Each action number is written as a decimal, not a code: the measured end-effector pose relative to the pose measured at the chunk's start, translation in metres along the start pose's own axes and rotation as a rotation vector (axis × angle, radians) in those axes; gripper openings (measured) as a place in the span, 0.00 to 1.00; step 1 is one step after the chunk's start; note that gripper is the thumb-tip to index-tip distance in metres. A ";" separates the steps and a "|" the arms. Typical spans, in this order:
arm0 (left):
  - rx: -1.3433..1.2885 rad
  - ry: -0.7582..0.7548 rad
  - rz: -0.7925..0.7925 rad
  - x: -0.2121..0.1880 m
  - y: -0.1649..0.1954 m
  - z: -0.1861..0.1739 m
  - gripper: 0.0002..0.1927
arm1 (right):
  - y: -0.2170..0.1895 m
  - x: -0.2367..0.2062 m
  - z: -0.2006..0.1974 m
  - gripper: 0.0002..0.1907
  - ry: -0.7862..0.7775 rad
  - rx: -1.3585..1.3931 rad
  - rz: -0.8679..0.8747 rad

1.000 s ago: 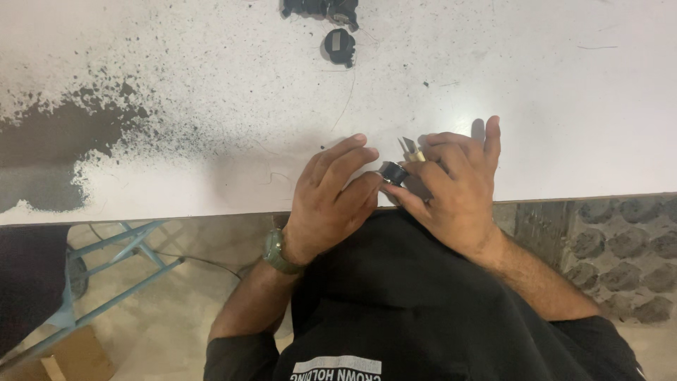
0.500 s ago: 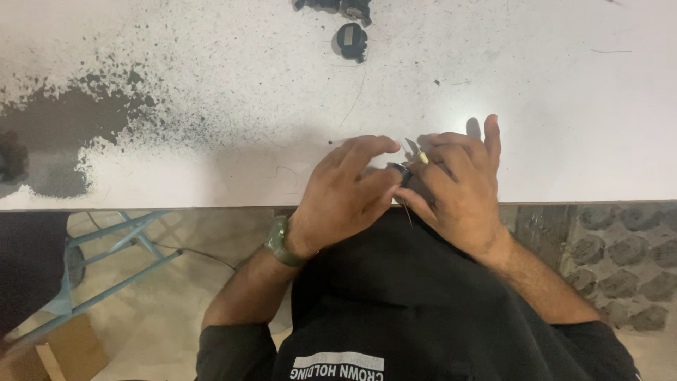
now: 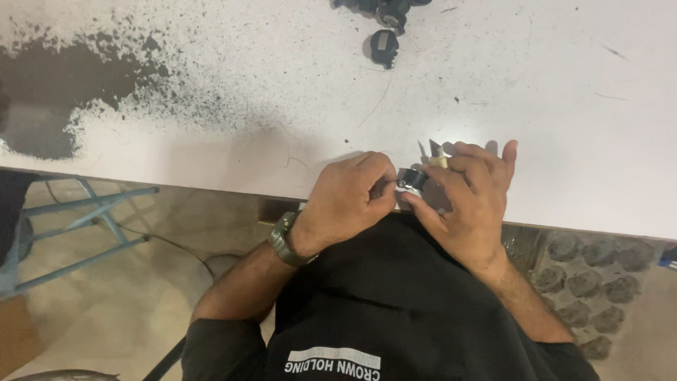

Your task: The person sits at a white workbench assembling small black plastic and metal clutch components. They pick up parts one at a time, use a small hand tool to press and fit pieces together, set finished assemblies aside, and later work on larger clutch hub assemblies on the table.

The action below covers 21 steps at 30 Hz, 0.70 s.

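the left hand (image 3: 349, 197) is at the near edge of the white table with black paint speckles (image 3: 282, 106), its back turned up to the camera and its wrist bent, with a dark green wristwatch (image 3: 283, 238) on the wrist. its fingers are curled together and pinch on the left side of a small round black part with a shiny metal rim (image 3: 411, 180). the right hand (image 3: 469, 204) comes from the other side, with the palm down; its thumb presses on the lower right side of the same part, and the other fingers are a little spread and lie over it. a thin pale metal tool with pointed tips (image 3: 434, 152) sticks out above the right index finger, toward the table; how the fingers hold this tool, i cannot tell. the small part is between the two hands, just over the table edge and above the black cloth (image 3: 395, 296) on the person's body.

far on the table, at the top, a round black cap-like piece (image 3: 384, 46) lies alone, and more dark pieces (image 3: 391, 8) are at the frame edge. a large black paint stain (image 3: 63, 85) is at the left.

compared with half a second ago, both hands sit almost in the same place; the small part is now more visible between the fingers, and the view has shifted a little.
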<state>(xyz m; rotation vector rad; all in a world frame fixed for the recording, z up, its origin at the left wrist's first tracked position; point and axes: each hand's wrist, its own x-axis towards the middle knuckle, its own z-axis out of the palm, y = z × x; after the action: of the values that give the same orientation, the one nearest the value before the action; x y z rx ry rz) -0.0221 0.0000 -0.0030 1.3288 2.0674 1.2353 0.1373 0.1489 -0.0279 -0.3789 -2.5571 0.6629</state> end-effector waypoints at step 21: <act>0.118 0.121 0.122 -0.012 -0.002 0.002 0.06 | -0.009 -0.029 0.023 0.16 0.180 0.282 -0.123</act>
<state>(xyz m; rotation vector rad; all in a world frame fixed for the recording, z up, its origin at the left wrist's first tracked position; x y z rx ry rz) -0.0164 -0.0104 -0.0074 1.4862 2.2011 1.2913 0.1495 0.1217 -0.0518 -0.1750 -2.2571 0.8858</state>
